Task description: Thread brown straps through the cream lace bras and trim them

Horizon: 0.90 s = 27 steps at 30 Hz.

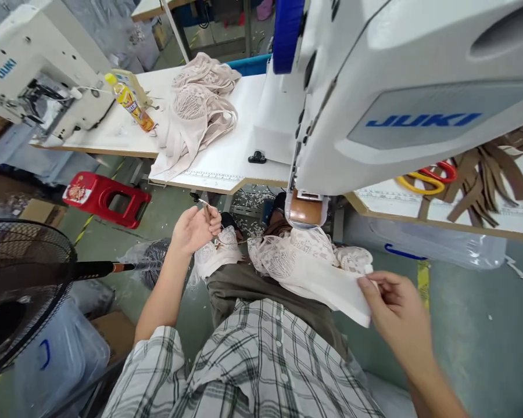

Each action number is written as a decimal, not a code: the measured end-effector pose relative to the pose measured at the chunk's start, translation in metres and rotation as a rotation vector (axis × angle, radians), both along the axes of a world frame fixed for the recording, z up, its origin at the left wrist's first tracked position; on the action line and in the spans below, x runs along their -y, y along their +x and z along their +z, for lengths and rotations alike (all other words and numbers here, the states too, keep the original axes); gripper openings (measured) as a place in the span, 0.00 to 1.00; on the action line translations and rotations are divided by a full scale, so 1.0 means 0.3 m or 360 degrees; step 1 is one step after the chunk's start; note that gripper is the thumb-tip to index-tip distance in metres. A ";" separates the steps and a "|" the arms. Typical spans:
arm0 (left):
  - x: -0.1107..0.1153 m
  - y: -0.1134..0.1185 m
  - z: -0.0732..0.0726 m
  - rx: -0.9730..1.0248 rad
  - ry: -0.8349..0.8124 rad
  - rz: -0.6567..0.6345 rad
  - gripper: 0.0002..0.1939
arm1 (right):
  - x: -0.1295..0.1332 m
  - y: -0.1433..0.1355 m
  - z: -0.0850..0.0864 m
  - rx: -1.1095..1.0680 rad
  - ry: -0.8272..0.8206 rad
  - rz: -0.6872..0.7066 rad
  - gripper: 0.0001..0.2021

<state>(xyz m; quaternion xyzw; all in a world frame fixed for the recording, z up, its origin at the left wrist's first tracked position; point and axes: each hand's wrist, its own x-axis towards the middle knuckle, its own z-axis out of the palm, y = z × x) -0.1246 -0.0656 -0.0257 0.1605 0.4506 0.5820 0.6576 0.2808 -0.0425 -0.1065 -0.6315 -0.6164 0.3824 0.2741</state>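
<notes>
A cream lace bra (283, 261) lies across my lap, below the head of a white sewing machine (353, 116). My right hand (394, 299) pinches the end of its smooth side band at the right. On the left, my left hand (197, 227) is raised with its palm up, and its curled fingers hold a small brown strip (207, 213). A thin strap runs from near that hand toward the lace cup. More lace fabric (220, 252) rests over my left knee.
Beige bras (196, 110) are piled on the white table, near a yellow-capped bottle (131, 103). Scissors (422, 181) and brown strips (483, 180) lie at the right. A red stool (108, 200) and a black fan (21, 290) stand left.
</notes>
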 end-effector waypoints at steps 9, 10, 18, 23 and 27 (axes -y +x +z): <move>0.011 0.184 -0.010 -0.0636 0.0056 -0.0116 0.16 | -0.033 -0.135 0.074 -0.0199 0.0085 0.0500 0.12; 0.012 0.207 -0.007 -0.0745 0.0027 -0.0155 0.15 | -0.038 -0.160 0.094 -0.0225 0.0103 0.0619 0.11; -0.007 0.378 0.036 -0.1651 0.0219 -0.0827 0.16 | -0.119 -0.311 0.188 -0.0499 0.0103 0.1058 0.15; -0.023 0.416 0.025 -0.1905 0.0387 -0.1071 0.22 | -0.160 -0.292 0.221 -0.0431 -0.0045 0.1147 0.11; -0.049 0.405 -0.015 -0.2139 0.0508 -0.1124 0.19 | -0.184 -0.256 0.202 -0.0283 -0.0079 0.1266 0.08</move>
